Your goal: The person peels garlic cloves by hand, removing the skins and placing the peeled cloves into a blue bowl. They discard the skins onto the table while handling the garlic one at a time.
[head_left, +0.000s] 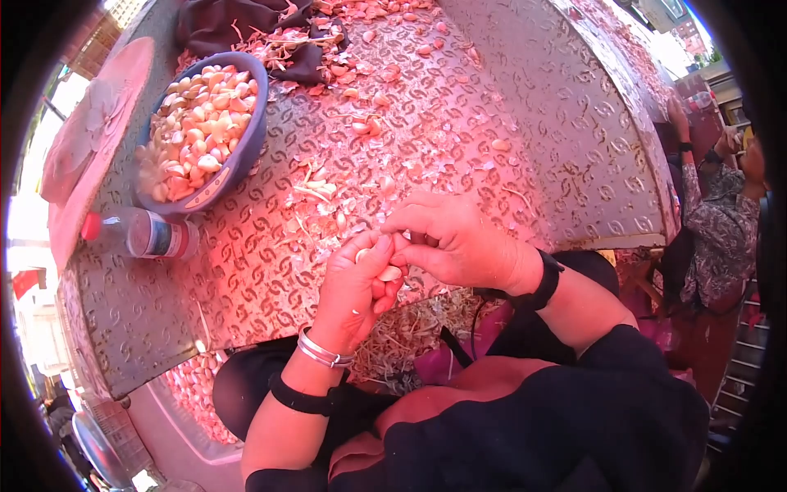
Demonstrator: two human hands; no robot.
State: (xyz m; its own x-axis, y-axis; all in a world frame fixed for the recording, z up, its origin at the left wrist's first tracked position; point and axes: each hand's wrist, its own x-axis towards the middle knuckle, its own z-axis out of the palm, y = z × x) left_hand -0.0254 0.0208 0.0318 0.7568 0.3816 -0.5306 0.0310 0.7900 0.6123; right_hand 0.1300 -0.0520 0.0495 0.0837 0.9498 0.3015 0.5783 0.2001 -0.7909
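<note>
My left hand (361,275) is closed around garlic cloves (390,273), with pale cloves showing between its fingers and in the palm. My right hand (451,238) meets it from the right, thumb and forefinger pinched at the left fingertips. What exactly the right fingers pinch is too small to make out; it may be skin or a clove. Both hands are above the near part of a patterned metal table (270,287). Just beyond them lie loose cloves, papery skins and dry garlic stalks (316,187).
A blue bowl (261,123) heaped with peeled-looking cloves stands at the left, beside a red-capped plastic bottle (160,236) and a straw hat (98,135). Dark cloth (238,29) lies at the back. A tub of garlic (201,394) is below the table. Another person (721,221) sits at right.
</note>
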